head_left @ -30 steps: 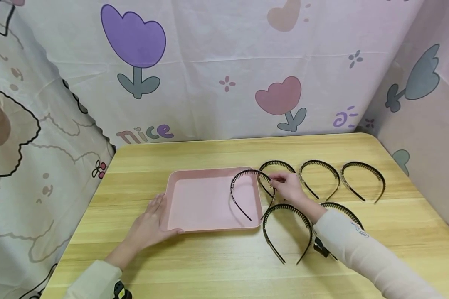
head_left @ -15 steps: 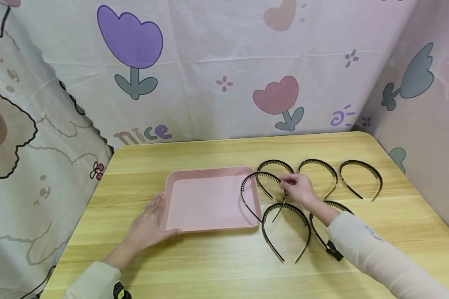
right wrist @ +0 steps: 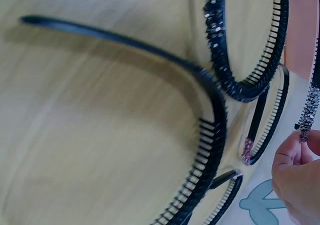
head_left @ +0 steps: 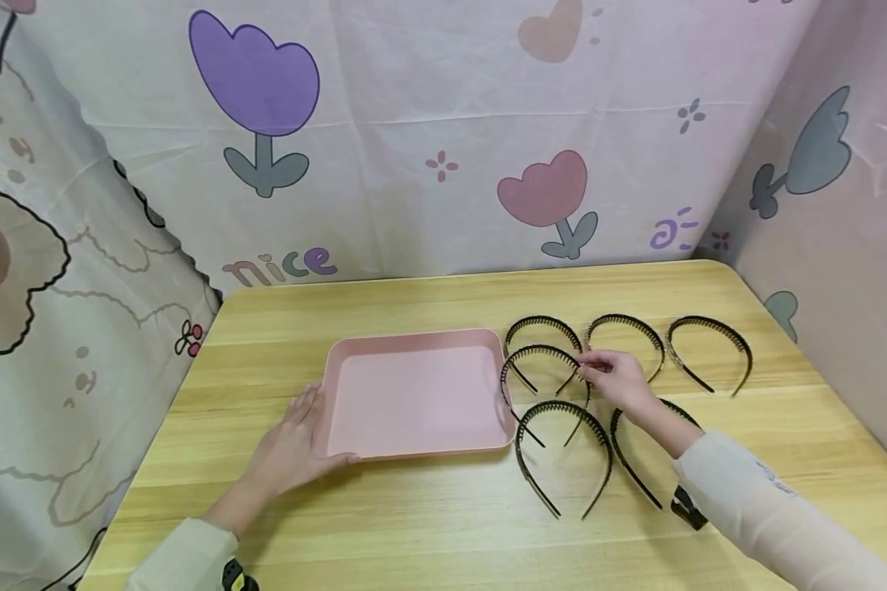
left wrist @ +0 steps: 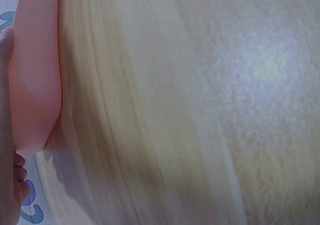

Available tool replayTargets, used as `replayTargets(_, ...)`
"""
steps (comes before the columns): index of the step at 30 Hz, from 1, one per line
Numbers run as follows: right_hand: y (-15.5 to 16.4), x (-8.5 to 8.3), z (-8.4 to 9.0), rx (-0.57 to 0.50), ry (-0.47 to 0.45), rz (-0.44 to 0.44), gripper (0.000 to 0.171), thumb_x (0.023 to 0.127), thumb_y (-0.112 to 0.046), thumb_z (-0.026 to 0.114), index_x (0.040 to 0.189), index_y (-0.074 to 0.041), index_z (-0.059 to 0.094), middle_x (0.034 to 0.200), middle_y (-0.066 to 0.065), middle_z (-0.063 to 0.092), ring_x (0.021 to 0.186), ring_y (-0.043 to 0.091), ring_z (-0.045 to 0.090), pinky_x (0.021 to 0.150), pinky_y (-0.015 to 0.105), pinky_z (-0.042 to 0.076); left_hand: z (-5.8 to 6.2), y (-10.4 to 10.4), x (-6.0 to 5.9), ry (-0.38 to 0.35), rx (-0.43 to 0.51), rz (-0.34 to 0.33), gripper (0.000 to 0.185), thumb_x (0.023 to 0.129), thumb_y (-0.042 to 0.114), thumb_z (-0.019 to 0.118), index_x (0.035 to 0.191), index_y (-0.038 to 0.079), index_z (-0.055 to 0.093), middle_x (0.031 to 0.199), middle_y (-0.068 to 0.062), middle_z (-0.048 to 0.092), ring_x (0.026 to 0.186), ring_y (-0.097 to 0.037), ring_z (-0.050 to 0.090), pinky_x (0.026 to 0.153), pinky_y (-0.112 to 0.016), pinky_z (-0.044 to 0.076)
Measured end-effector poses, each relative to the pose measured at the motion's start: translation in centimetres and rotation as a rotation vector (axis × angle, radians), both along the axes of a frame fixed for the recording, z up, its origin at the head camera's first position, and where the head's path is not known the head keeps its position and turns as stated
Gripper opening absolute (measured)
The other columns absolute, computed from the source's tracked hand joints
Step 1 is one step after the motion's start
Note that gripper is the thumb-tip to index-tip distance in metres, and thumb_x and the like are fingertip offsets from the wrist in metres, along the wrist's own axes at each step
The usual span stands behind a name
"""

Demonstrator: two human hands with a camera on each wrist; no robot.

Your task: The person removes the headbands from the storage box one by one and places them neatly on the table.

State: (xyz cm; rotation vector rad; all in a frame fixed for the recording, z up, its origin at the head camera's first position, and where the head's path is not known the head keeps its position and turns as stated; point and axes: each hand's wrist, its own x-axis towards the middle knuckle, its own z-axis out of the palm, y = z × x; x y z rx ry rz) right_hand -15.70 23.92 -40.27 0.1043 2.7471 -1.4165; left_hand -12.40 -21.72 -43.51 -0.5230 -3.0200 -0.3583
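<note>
A black toothed headband (head_left: 543, 349) is pinched by its right side between the thumb and fingertips of my right hand (head_left: 622, 383). In the right wrist view, the pinched part of this headband (right wrist: 310, 105) has glittery grey stones. Its left side overlaps the tray's right edge in the head view. My left hand (head_left: 288, 447) holds the near left corner of a pink rectangular tray (head_left: 414, 394), fingers along the left wall and thumb at the front. In the left wrist view, the tray's wall (left wrist: 35, 75) shows beside the fingers. Nothing lies in the tray.
Three headbands lie in a back row: left (head_left: 543, 320), middle (head_left: 624, 318) and right (head_left: 710, 320). Nearer me lie a front headband (head_left: 562, 405) and another headband (head_left: 631, 472), partly hidden by my right forearm. A patterned curtain (head_left: 414, 107) stands behind the wooden table (head_left: 384, 525).
My right hand has moved right and slightly nearer with the headband, from over the tray's right part to beside it. The left hand and tray have stayed in place.
</note>
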Motion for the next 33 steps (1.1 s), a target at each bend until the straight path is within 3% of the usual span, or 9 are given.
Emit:
replayTargets(19,3.6,1.3,0.6,-0.014,0.01,-0.05,0.032,0.088,-0.002,0.056,0.116,0.014,0.057,0.096,0.02,0.069,0.068,-0.005,0.056,0.06,0.017,0.053,0.0,0.0,0.1,0.003,-0.002,0.007,0.109,0.067,0.063,0.068,0.138,-0.011,0.033,0.145,-0.027,0.032,0.133,-0.045,0.032,0.104,-0.056,0.037)
replayTargets(26,4.7,1.7,0.5,0.007,0.019,-0.056,0.034,0.089,-0.005,0.058,0.117,0.014,0.056,0.105,0.028,0.065,0.069,-0.009,0.056,0.062,0.013,0.053,-0.2,0.0,0.0,0.0,0.008,0.017,0.109,0.067,0.064,0.068,0.139,-0.009,0.033,0.146,-0.026,0.032,0.133,-0.044,0.032,0.102,-0.056,0.039)
replayTargets(33,6.2,2.6,0.5,0.063,-0.009,-0.063,0.036,0.09,-0.009,0.057,0.12,0.01,0.055,0.11,0.028,0.063,0.073,-0.012,0.053,0.067,0.012,0.052,-0.3,-0.1,0.0,0.007,0.013,0.013,0.109,0.067,0.063,0.069,0.14,-0.009,0.03,0.146,-0.026,0.032,0.133,-0.045,0.032,0.102,-0.057,0.038)
